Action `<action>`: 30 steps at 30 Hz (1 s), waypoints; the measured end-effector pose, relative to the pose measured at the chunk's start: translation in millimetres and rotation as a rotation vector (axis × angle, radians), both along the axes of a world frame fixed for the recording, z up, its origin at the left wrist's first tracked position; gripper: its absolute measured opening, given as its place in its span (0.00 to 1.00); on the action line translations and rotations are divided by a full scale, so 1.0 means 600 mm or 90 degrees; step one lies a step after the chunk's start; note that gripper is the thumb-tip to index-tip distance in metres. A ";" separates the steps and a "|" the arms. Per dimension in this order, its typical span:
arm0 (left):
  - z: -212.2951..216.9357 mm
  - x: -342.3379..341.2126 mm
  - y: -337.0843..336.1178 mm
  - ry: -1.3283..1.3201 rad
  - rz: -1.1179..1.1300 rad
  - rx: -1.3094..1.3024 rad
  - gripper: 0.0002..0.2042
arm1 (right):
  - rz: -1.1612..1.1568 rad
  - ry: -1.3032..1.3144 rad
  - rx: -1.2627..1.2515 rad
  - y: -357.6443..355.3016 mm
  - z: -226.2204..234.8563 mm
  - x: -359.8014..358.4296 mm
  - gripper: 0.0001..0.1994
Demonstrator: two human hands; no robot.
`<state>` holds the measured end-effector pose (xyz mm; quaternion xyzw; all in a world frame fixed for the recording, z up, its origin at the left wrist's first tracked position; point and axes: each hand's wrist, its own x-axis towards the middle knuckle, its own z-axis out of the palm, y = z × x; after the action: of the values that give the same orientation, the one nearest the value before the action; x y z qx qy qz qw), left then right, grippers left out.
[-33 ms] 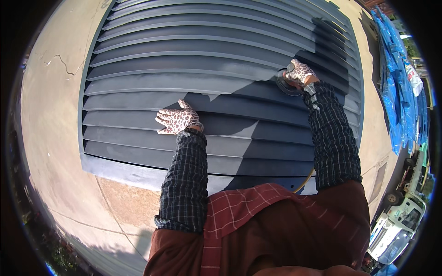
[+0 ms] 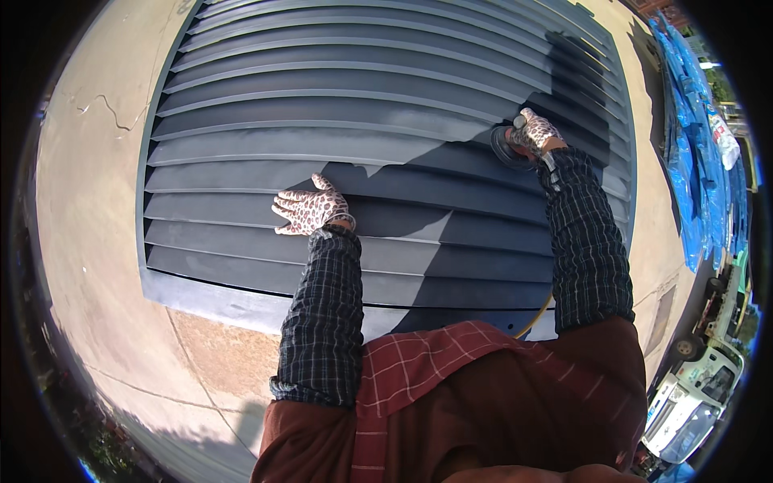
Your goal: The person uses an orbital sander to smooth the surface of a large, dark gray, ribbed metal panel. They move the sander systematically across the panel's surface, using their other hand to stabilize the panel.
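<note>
Left hand [image 2: 312,211], gloved, lies on the near-left slats of the grey louvred panel [image 2: 274,145], fingers spread, grasping nothing; right hand [image 2: 538,133], gloved, is closed around a round tool [image 2: 505,149] at the panel's right side, its disc apparently against the slats. A yellow hose [image 2: 535,319] crosses the near edge; blue sheeting [image 2: 684,137] lies far right; a white truck [image 2: 684,402] stands near right.
</note>
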<state>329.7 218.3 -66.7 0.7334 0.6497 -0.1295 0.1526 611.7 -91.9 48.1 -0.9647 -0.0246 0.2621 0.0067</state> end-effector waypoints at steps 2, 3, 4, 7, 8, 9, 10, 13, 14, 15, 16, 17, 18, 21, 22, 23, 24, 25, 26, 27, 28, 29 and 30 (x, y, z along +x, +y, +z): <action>0.008 -0.001 0.001 0.007 0.000 -0.006 0.45 | -0.031 -0.010 -0.068 -0.055 0.006 0.004 0.45; 0.009 -0.001 0.000 0.011 -0.001 -0.009 0.45 | -0.054 -0.023 -0.087 -0.076 0.011 -0.004 0.47; 0.008 -0.001 0.000 0.011 0.000 -0.007 0.45 | -0.059 -0.023 -0.085 -0.095 0.013 -0.001 0.47; 0.002 -0.001 0.001 0.015 0.000 -0.007 0.44 | -0.059 -0.024 -0.075 -0.122 0.012 -0.002 0.46; 0.001 -0.001 0.002 0.018 -0.001 -0.009 0.44 | -0.050 -0.026 -0.067 -0.117 0.008 -0.006 0.46; 0.000 -0.001 0.002 0.021 -0.002 -0.010 0.44 | -0.041 -0.027 -0.058 -0.110 0.004 -0.009 0.46; -0.005 -0.004 0.004 0.013 -0.002 -0.005 0.43 | -0.020 -0.023 -0.018 -0.093 0.004 -0.013 0.47; -0.002 0.000 0.003 0.014 0.002 -0.009 0.43 | 0.023 -0.021 0.007 -0.031 0.011 -0.023 0.44; -0.002 0.000 0.002 0.013 0.002 -0.005 0.44 | 0.034 0.011 0.020 -0.009 0.018 -0.024 0.42; -0.002 -0.001 0.002 0.012 0.002 -0.001 0.44 | 0.046 0.042 0.032 0.008 0.021 -0.021 0.41; -0.003 -0.002 0.003 0.013 0.004 0.003 0.45 | 0.059 0.030 0.018 0.028 0.012 -0.018 0.39; -0.003 -0.002 0.003 0.013 0.003 0.003 0.45 | 0.062 0.025 0.021 0.039 0.008 -0.020 0.39; -0.003 -0.002 0.003 0.013 0.003 0.004 0.45 | 0.065 0.020 0.023 0.052 0.005 -0.022 0.39; -0.004 -0.001 0.002 0.002 0.003 0.004 0.45 | 0.102 0.023 0.051 0.073 -0.004 -0.021 0.39; -0.004 -0.001 0.003 -0.001 0.004 0.002 0.45 | 0.115 0.026 0.057 0.087 0.000 -0.026 0.39; -0.003 -0.001 0.003 -0.004 0.004 0.001 0.44 | 0.127 0.029 0.062 0.100 0.001 -0.032 0.38; -0.004 -0.003 0.003 -0.001 0.002 0.001 0.44 | 0.136 0.028 0.057 0.110 -0.003 -0.034 0.38; -0.006 -0.003 0.003 0.001 -0.002 0.000 0.44 | 0.158 0.015 0.078 0.119 -0.002 -0.040 0.36; -0.007 -0.003 0.003 0.003 -0.006 0.001 0.44 | 0.166 0.023 0.059 0.136 0.005 -0.047 0.34; -0.008 -0.003 0.004 0.002 -0.006 0.001 0.44 | 0.175 0.031 0.040 0.154 0.012 -0.055 0.33; -0.008 -0.004 0.005 0.002 -0.005 0.001 0.44 | 0.200 0.001 0.026 0.170 0.016 -0.068 0.30; -0.008 -0.005 0.005 0.002 -0.005 0.001 0.44 | 0.206 -0.006 0.028 0.182 0.017 -0.074 0.31; -0.007 -0.006 0.005 0.001 -0.003 0.003 0.44 | 0.194 0.015 0.031 0.195 0.021 -0.077 0.31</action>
<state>326.2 221.6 -71.2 0.7349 0.6487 -0.1291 0.1500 565.3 24.9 60.8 -0.9462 -0.1773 0.2705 -0.0095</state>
